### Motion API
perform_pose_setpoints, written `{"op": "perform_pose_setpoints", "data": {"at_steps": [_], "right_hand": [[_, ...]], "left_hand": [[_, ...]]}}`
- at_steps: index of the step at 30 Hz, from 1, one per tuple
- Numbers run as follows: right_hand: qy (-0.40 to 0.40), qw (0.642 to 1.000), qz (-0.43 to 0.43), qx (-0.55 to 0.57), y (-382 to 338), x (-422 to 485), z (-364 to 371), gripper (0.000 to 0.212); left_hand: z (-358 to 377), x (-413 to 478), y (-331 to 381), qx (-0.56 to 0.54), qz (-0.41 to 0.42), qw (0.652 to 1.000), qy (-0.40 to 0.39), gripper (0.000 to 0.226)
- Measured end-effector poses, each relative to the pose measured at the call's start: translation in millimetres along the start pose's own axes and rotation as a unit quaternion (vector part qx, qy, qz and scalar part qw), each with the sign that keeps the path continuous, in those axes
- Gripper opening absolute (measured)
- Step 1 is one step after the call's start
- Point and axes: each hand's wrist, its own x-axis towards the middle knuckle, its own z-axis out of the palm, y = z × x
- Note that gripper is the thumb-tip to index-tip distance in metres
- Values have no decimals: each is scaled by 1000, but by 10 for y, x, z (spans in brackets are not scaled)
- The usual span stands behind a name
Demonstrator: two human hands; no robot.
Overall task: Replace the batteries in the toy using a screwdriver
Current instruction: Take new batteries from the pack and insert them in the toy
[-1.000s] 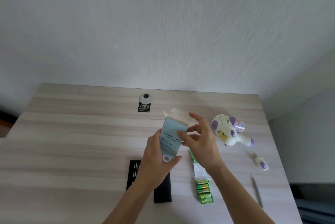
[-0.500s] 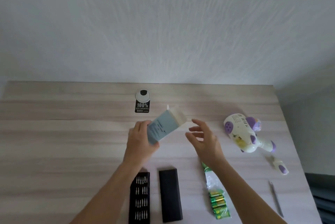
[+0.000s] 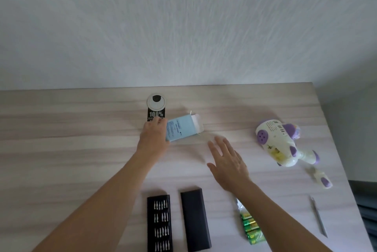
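Left hand (image 3: 153, 139) holds a blue box (image 3: 181, 128) flat on the bench (image 3: 61, 149).
Its grip curls round the box's end; the right hand (image 3: 228, 162) hovers, grip spread wide, holding nothing. The toy (image 3: 279, 141) lies on its side at right, batteries (image 3: 252, 227) nearer the front edge.

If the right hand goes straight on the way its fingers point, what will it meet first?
Probably the open, flapped end of the light blue box, which the left hand holds at its other end. The right hand points just past that end, so it could miss it; height is unclear.
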Motion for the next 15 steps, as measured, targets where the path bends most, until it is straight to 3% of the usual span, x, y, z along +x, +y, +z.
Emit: {"op": "perform_pose_setpoints", "data": {"at_steps": [6, 10, 15], "right_hand": [[20, 1000, -13, -15, 30, -24, 54, 72], [18, 1000, -15, 8, 15, -91, -64, 63], [106, 992, -29, 58, 176, -534, -212, 52]], "left_hand": [[35, 14, -7, 18, -5, 1000, -10, 71], [0, -49, 4, 39, -11, 999, -12, 80], [56, -373, 123, 53, 6, 998, 42, 85]]}}
